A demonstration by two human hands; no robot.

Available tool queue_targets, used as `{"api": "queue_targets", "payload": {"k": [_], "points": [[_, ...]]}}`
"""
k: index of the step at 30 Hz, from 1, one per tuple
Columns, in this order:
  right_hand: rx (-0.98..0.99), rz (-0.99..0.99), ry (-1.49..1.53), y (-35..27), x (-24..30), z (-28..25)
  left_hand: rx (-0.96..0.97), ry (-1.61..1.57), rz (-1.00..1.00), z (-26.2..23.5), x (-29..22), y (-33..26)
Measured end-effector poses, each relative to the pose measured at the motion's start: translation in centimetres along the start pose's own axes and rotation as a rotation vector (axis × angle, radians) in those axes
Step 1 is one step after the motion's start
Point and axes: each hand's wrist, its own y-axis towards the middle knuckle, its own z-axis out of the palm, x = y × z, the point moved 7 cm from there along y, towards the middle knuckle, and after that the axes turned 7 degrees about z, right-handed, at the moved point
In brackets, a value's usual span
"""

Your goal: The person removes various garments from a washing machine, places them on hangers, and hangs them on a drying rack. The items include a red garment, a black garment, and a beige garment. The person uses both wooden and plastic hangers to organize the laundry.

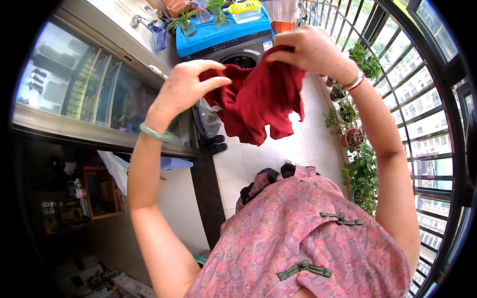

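A dark red piece of cloth [263, 99], its exact kind unclear, hangs loosely between my two raised hands. My left hand [191, 82] pinches its upper left edge between thumb and fingers. The upper right edge is gripped by my right hand [310, 49], held a little higher. Folds run down the cloth, and its uneven lower edge hangs free above the tiled floor. A pale green bangle [155, 133] is round my left wrist; a bracelet [355, 81] circles the right one.
Ahead stands a front-loading washing machine [226, 49] under a blue cover [198, 43], bearing plants in glass vases and a yellow-lidded container [245, 11]. Potted plants [354, 136] line the barred railing on the right. A sliding glass door [84, 84] is on the left, with dark shoes [215, 148] near its track.
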Motion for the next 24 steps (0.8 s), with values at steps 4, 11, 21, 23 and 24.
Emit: {"api": "queue_targets", "payload": {"k": [4, 11, 21, 23, 24], "points": [[0.166, 0.222, 0.118, -2.8, -5.7, -0.7, -0.147, -0.451, -0.249, -2.0, 7.5, -3.3], [-0.081, 0.052, -0.026, -4.0, -6.4, -2.8, -0.216, 0.261, 0.022, -4.3, 2.1, -1.6], [0.331, 0.038, -0.115, -12.1, -8.2, 7.1, 0.031, 0.145, 0.068, 5.8, 7.4, -5.8], [0.230, 0.030, -0.111, -10.0, -7.0, 5.6, 0.006, 0.147, 0.029, 5.2, 7.0, -4.7], [0.211, 0.008, -0.173, -9.1, -7.2, 5.4, -0.064, 0.119, 0.061, 5.0, 6.6, -4.0]]}}
